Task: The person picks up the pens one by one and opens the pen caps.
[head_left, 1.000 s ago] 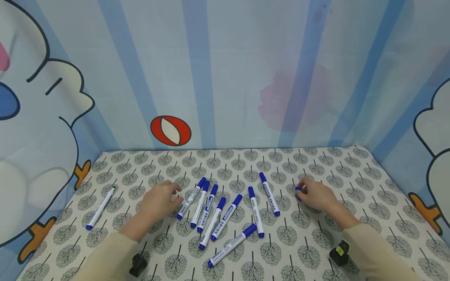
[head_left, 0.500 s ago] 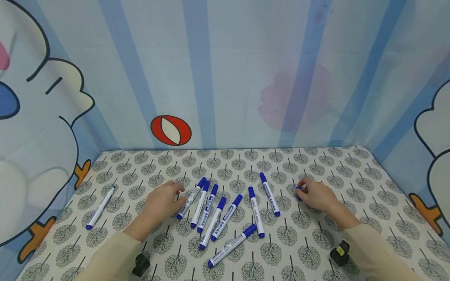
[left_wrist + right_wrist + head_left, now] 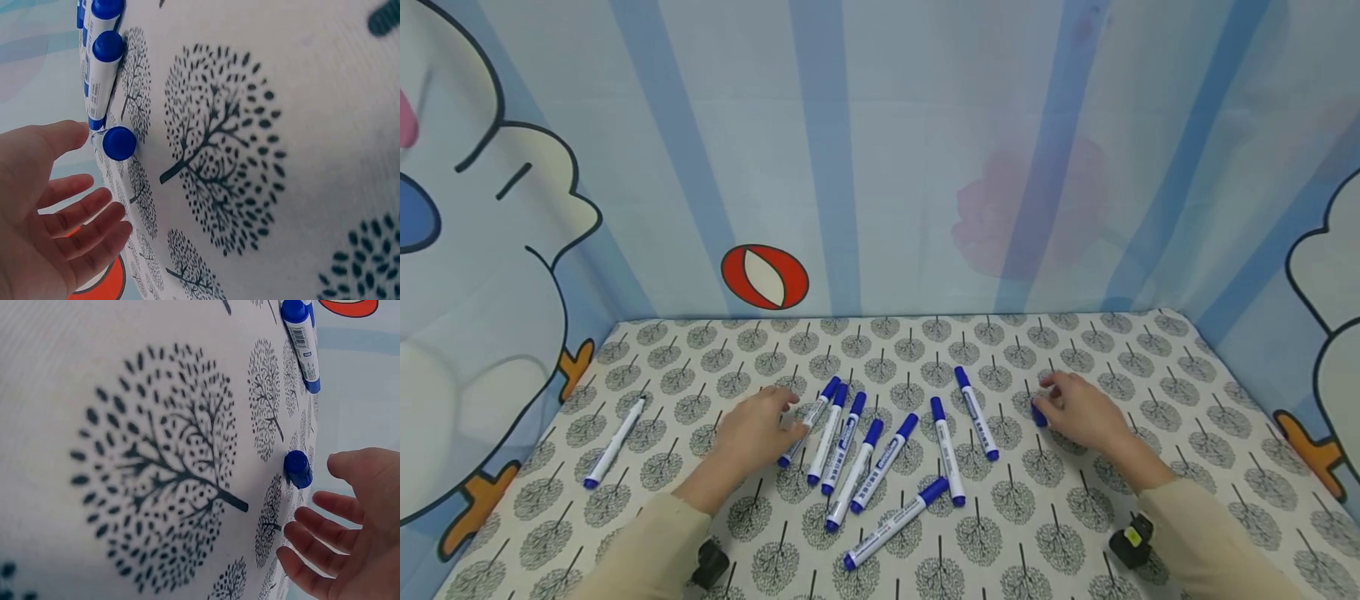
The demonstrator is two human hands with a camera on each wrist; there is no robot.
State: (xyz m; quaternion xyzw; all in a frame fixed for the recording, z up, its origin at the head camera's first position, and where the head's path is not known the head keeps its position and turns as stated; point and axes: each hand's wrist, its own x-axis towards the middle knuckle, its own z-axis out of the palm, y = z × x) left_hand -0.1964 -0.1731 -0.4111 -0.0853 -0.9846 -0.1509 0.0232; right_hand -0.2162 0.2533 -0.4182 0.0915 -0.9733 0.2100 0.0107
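By the lone blue cap [image 3: 298, 469] on the surface [image 3: 887, 343], we are holding our right hand [image 3: 1084, 414] loosely spread, our left hand [image 3: 760, 429] likewise beside the clustered markers [image 3: 846, 437], perhaps so nothing gets nudged

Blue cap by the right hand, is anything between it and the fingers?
Nothing visible blocks it: the right wrist view shows a bare gap between the blue cap and the right hand. In the head view, the nearest marker lies on the cap's far side from the hand.
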